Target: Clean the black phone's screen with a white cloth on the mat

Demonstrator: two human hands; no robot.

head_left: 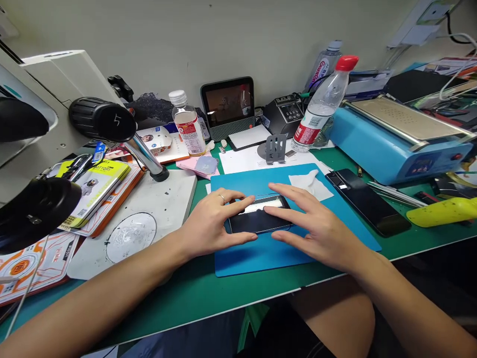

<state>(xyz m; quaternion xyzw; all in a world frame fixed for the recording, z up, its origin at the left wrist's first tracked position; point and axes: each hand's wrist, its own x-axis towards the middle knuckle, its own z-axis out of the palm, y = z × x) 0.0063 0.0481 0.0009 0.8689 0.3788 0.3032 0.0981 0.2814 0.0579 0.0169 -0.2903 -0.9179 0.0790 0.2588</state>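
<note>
A black smartphone (257, 222) lies flat on the blue mat, a bright reflection across its glass. Around its left end is my left hand (210, 221), a ring on one finger; the thumb runs along the near edge and the other fingers reach the far edge. Over the right end spreads my right hand (313, 223), one fingertip at the glass, the thumb near the front edge and the index finger beyond the far edge. Whether the right fingers press on the phone I cannot tell. Behind it, a crumpled white wipe (311, 185) rests on the blue mat (257, 261).
Another dark phone (367, 199) lies at the mat's right edge, near tweezers and a yellow-handled tool (441, 211). A blue heating-plate machine (395, 139) stands behind. Bottles (316, 117), a small display (229, 107) and a phone stand (276, 148) line the back; a microscope stand (149, 159) is left.
</note>
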